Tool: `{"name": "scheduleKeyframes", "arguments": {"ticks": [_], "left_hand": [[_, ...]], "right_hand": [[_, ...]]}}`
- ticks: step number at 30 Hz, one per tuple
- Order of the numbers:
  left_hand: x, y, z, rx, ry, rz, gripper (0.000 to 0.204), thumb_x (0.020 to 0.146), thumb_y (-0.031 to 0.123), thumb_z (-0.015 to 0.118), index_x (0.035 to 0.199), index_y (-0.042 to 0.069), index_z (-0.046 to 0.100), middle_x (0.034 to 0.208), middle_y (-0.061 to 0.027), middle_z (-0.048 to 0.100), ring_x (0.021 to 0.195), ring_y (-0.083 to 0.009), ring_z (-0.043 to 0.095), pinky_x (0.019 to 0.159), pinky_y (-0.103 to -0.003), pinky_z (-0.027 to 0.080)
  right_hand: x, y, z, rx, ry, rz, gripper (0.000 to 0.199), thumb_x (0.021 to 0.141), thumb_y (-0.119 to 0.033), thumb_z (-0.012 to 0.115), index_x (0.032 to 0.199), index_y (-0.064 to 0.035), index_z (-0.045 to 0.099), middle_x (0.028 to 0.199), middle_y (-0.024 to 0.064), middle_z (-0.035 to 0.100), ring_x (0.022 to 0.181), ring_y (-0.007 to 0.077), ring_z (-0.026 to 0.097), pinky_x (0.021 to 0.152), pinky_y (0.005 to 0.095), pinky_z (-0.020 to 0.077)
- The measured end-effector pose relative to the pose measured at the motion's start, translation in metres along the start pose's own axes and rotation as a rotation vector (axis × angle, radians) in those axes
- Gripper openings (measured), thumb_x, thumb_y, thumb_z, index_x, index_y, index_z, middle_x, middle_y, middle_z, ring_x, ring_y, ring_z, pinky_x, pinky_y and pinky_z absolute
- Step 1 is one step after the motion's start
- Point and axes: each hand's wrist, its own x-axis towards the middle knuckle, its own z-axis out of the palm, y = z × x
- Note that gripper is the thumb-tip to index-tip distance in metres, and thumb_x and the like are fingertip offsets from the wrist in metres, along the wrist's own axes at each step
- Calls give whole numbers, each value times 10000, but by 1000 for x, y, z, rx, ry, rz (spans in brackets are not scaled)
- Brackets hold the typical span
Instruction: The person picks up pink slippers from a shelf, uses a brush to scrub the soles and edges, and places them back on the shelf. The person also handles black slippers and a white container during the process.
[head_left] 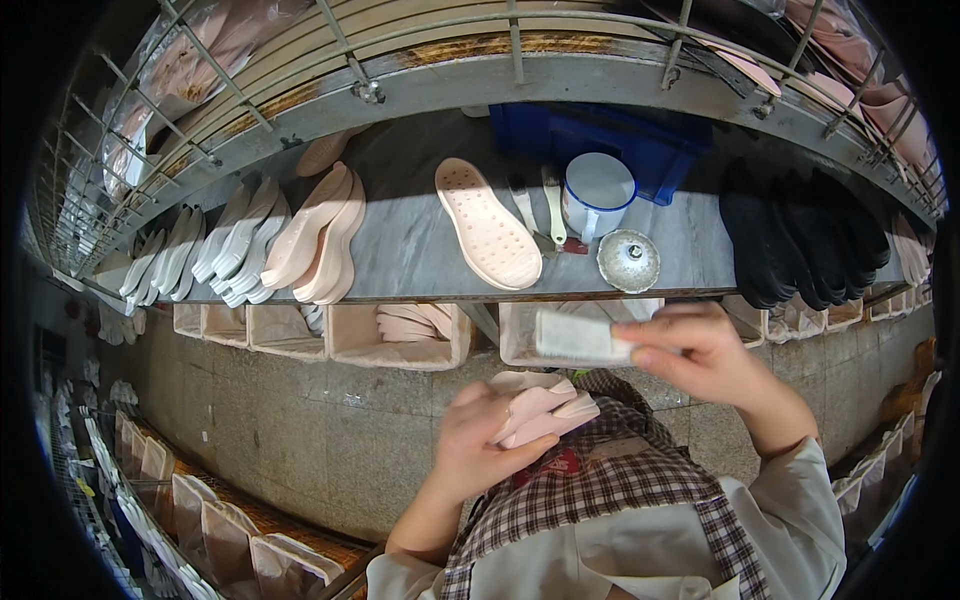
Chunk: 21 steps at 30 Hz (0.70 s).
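In the lower middle of the frame, a small bundle of pale pink pieces (548, 412) is being held by the left hand (478, 432); its fingers are being wrapped around the left side, and the thumb is being kept along the lower edge. A smooth, matt surface is being shown by these pieces; they are being overlapped a little unevenly, and a lighter, nearly cream tone is being seen at the right end.

Just right of the frame's centre, a white, roughly rectangular thing (575, 336) is being pinched at its right end between the thumb and fingers of the right hand (695, 350). Its outline is being blurred, so its exact kind cannot be told. It is being held above the pink bundle in the frame, apart from it.

In the upper middle, a pale pink sole (488, 226) with small round dents is being supported by the grey table (395, 235), near a white mug (600, 182).
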Motion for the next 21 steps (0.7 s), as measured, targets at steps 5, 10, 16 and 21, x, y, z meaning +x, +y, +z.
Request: {"name": "scheduleKeyframes", "arguments": {"ticks": [5, 10, 16, 21], "left_hand": [[5, 0, 6, -18, 86, 55, 373, 584, 131, 808, 935, 64, 701, 835, -40, 676, 649, -194, 530, 614, -292, 435], [10, 8, 23, 93, 100, 74, 345, 606, 138, 797, 923, 73, 675, 840, -53, 670, 700, -221, 571, 614, -326, 465], [9, 6, 19, 226, 39, -36, 321, 625, 197, 788, 888, 68, 660, 783, -55, 651, 681, -232, 557, 598, -339, 457], [13, 3, 16, 173, 138, -3, 314, 601, 125, 803, 875, 45, 671, 827, -83, 668, 697, -267, 593, 593, -348, 447]], "right_hand": [[-7, -21, 10, -145, -76, -129, 319, 759, -133, 702, 1078, -125, 682, 558, 25, 502, 431, 149, 497, 384, 285, 389], [1, -17, 33, -405, -6, -68, 320, 749, -151, 700, 1068, -142, 681, 529, 8, 460, 410, 157, 474, 370, 300, 379], [-14, -14, 34, -266, 130, -40, 358, 720, -84, 721, 1074, -117, 674, 543, 17, 469, 405, 159, 448, 371, 290, 363], [-10, -17, 37, -325, 45, -126, 357, 742, -135, 704, 1096, -127, 664, 543, 7, 462, 406, 155, 452, 362, 291, 344]]}}
